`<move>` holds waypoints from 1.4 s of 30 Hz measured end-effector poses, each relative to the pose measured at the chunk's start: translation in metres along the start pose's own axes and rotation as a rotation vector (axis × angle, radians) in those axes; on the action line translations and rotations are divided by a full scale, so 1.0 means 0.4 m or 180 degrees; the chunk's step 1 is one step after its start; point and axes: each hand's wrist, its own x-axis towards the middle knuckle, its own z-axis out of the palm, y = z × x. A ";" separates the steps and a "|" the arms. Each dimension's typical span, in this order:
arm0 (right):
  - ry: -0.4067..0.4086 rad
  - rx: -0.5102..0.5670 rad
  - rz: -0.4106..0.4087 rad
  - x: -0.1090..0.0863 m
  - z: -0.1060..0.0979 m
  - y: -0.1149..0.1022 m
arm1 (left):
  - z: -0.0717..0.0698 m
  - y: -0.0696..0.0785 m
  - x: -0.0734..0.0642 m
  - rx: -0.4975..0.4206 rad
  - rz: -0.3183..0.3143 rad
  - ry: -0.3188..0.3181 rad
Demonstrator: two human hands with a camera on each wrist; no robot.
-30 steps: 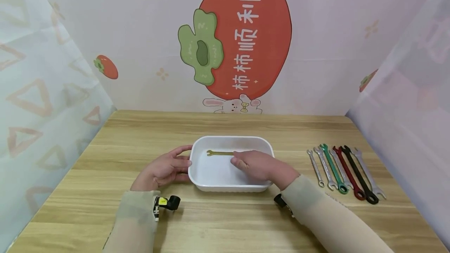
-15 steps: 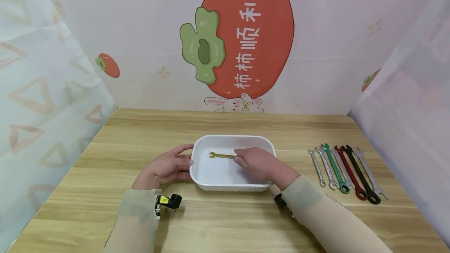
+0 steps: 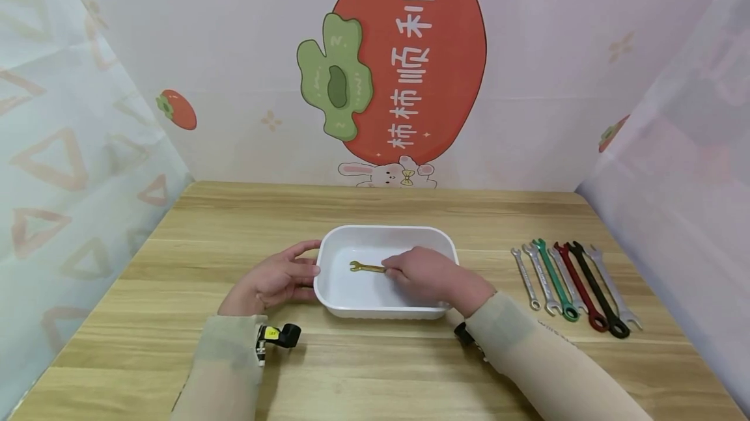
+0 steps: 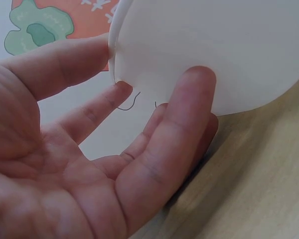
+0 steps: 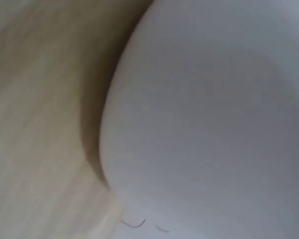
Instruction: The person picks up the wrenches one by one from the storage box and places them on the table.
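In the head view, a white rectangular basin [image 3: 351, 291] stands mid-table. My right hand [image 3: 424, 273] reaches into it and pinches a small gold wrench [image 3: 364, 267], whose open end points left over the basin floor. The wrench's other end is hidden under the fingers, and I cannot tell whether it touches the floor. On the basin's left side, my left hand [image 3: 281, 281] rests relaxed fingertips against the outer wall. The left wrist view shows those loosely bent fingers [image 4: 194, 94] touching the wall near the rim. Only the basin's outer wall [image 5: 189, 124] fills the right wrist view.
Several wrenches lie side by side on the right of the wood-grain table [image 3: 363, 369], among them a green wrench [image 3: 558, 281], a red wrench [image 3: 580, 287] and a black wrench [image 3: 599, 291]. A printed cloth [image 3: 234, 148] hangs behind the table.
My right hand has brought the gold wrench slightly nearer to me inside the basin, and less of its shaft shows. The left hand stays at the basin's side.
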 end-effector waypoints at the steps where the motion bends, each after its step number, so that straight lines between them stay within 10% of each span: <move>1: -0.0019 -0.0018 -0.0049 0.000 -0.001 -0.003 | 0.000 0.000 0.000 -0.0001 0.0001 -0.0002; 42: 0.0029 -0.0474 -0.0108 0.006 0.015 -0.011 | 0.004 0.000 -0.003 0.0025 0.0018 -0.0007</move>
